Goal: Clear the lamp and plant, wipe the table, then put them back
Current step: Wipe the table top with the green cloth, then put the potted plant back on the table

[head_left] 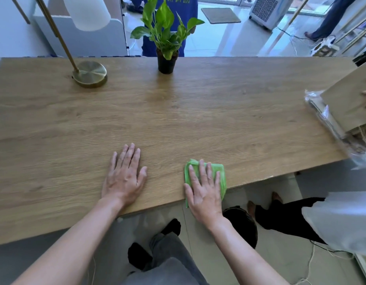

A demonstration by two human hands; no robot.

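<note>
Hands lie flat on the table (178, 112) at its near edge. The right hand (204, 188) presses a folded green cloth (221, 171) down with straight, slightly spread fingers, probably to keep it bearing on the wood for wiping. The left hand (124, 175), fingers straight and close together, seems only to brace. The lamp (89, 74) stands at the table's far left, the plant (166, 58) at mid far edge, both likely uncleared or already returned.
</note>
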